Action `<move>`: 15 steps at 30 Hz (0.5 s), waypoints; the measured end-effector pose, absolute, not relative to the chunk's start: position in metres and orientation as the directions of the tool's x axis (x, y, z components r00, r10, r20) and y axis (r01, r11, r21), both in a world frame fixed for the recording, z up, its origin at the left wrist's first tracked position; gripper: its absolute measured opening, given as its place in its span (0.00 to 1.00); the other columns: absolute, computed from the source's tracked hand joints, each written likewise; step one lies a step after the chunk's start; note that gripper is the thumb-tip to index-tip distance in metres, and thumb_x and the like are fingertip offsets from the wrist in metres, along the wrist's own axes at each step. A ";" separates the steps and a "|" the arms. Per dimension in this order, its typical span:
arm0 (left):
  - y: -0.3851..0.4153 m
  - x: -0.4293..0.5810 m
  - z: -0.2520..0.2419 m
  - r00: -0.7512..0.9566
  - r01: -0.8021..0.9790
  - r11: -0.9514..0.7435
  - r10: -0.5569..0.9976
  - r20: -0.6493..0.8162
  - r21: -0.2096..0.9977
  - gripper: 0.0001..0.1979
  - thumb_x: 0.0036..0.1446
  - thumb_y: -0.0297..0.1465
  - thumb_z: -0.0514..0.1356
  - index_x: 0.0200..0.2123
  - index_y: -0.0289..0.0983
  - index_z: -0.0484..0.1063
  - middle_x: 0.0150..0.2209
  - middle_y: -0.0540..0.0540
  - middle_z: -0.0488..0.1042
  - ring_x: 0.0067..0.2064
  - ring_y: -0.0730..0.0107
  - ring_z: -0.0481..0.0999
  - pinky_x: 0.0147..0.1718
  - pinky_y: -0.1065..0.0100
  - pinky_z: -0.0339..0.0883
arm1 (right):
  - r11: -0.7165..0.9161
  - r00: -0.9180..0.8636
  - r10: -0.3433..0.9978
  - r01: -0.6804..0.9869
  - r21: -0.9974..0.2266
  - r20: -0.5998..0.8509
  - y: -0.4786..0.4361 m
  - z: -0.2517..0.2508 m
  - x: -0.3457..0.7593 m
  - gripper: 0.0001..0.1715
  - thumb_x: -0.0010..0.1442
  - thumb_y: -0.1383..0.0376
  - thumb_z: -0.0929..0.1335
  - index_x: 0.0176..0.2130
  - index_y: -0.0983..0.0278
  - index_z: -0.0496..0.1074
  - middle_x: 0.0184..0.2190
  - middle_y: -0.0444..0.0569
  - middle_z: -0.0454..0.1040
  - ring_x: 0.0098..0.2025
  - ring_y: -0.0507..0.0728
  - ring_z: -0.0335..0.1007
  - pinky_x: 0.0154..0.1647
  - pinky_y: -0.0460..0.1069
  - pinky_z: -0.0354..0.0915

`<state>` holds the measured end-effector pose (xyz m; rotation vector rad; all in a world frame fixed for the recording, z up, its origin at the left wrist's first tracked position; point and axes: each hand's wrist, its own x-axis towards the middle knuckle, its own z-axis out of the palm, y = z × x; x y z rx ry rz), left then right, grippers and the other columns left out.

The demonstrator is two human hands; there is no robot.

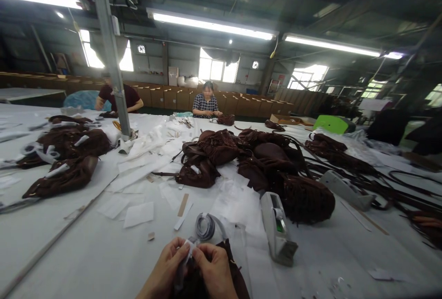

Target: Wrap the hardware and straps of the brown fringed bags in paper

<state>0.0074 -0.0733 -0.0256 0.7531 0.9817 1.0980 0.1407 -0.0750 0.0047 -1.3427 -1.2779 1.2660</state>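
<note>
My left hand [165, 269] and my right hand [214, 271] meet at the bottom edge over a dark brown fringed bag [238, 277]. Both pinch a small white strip of paper or tape [188, 247] between thumb and fingers, just above the bag. A grey roll of tape [205, 227] lies on the table right beyond my fingers. A white tape dispenser [276, 227] stands to the right of my right hand.
A pile of brown fringed bags [262, 161] fills the table's middle, with more bags [65, 161] at left and straps [397, 188] at right. White paper sheets [138, 214] lie scattered. A metal post [110, 55] rises at left. Two people [206, 101] sit at the far edge.
</note>
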 end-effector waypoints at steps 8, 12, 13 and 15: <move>-0.074 0.004 -0.024 0.210 -0.358 0.313 0.945 -0.251 0.880 0.20 0.51 0.47 0.63 0.34 0.35 0.67 0.19 0.50 0.73 0.17 0.77 0.68 0.17 0.77 0.57 | -0.168 -0.121 0.979 -0.009 -0.986 -0.166 -0.072 0.000 0.147 0.24 0.46 0.48 0.73 0.27 0.68 0.78 0.19 0.44 0.72 0.19 0.48 0.59 0.21 0.43 0.54; -0.075 0.000 -0.023 0.264 -0.363 0.305 0.940 -0.217 0.881 0.20 0.52 0.46 0.63 0.34 0.36 0.66 0.18 0.50 0.73 0.17 0.77 0.68 0.16 0.77 0.57 | -0.219 -0.177 0.962 -0.058 -0.974 -0.206 -0.072 -0.006 0.146 0.25 0.46 0.48 0.73 0.27 0.70 0.77 0.19 0.46 0.73 0.19 0.48 0.60 0.21 0.43 0.54; -0.076 -0.001 -0.022 0.276 -0.358 0.299 0.939 -0.206 0.884 0.20 0.52 0.47 0.63 0.34 0.36 0.66 0.19 0.50 0.73 0.17 0.77 0.68 0.16 0.78 0.57 | -0.229 -0.199 0.957 -0.067 -0.971 -0.212 -0.071 -0.007 0.146 0.26 0.47 0.48 0.73 0.26 0.70 0.76 0.19 0.47 0.73 0.19 0.47 0.60 0.20 0.43 0.53; -0.077 -0.004 -0.019 0.294 -0.347 0.290 0.937 -0.190 0.892 0.20 0.52 0.47 0.63 0.35 0.36 0.66 0.20 0.50 0.74 0.17 0.76 0.69 0.16 0.78 0.57 | -0.245 -0.211 0.952 -0.087 -0.966 -0.222 -0.072 -0.007 0.145 0.26 0.47 0.47 0.73 0.26 0.70 0.74 0.19 0.47 0.73 0.18 0.47 0.60 0.20 0.42 0.53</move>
